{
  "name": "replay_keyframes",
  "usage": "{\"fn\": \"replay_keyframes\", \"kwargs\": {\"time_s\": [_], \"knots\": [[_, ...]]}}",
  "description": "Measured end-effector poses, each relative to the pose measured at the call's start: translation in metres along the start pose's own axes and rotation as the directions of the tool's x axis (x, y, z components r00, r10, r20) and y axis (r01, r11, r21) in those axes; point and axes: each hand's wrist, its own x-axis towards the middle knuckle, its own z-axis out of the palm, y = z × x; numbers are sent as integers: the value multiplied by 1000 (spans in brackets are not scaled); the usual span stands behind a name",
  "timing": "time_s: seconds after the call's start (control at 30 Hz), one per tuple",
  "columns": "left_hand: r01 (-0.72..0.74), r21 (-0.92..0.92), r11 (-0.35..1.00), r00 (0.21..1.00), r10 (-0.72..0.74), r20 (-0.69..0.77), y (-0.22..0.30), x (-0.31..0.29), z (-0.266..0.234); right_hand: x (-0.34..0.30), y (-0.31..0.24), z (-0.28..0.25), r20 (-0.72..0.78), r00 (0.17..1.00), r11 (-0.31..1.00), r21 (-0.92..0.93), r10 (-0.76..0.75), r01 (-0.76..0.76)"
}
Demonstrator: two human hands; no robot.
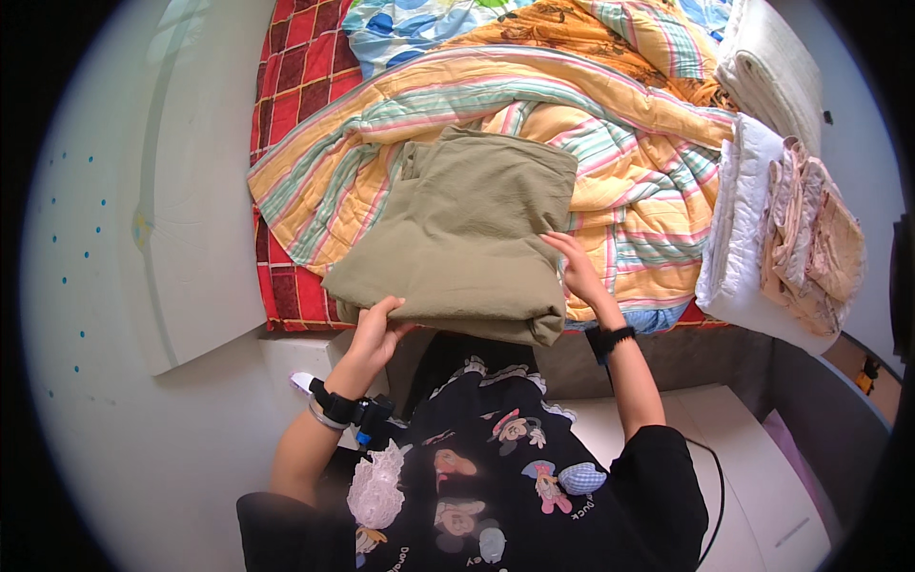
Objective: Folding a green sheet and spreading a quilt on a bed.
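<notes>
A folded olive-green cloth (467, 229) lies in a thick, flat bundle at the near edge of the bed, on a striped quilt. Its near edge is rolled over in soft layers. My left hand (377, 330) grips the near left edge, thumb on top and the other fingers partly hidden beneath. At the right side, my right hand (578, 268) holds the cloth's edge, fingertips against the fabric. Yellow, green and pink stripes mark the quilt (658, 214), which is rumpled and spreads behind and to both sides of the cloth.
Folded white bedding (729, 229) with a pinkish floral cloth (810, 238) on it lies at the right, below a rolled whitish quilt (774, 71). A red checked sheet (303, 86) shows at the left. A white panel (195, 191) stands along the bed's left side.
</notes>
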Motion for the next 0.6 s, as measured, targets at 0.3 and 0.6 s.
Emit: {"fn": "replay_keyframes", "kwargs": {"time_s": [0.3, 0.6], "knots": [[2, -102, 995, 1000, -1, 4, 19, 13, 25, 1, 21, 29, 419, 905, 896, -424, 68, 129], [-750, 389, 535, 636, 745, 201, 93, 120, 114, 59, 54, 52, -172, 822, 718, 603, 542, -348]]}}
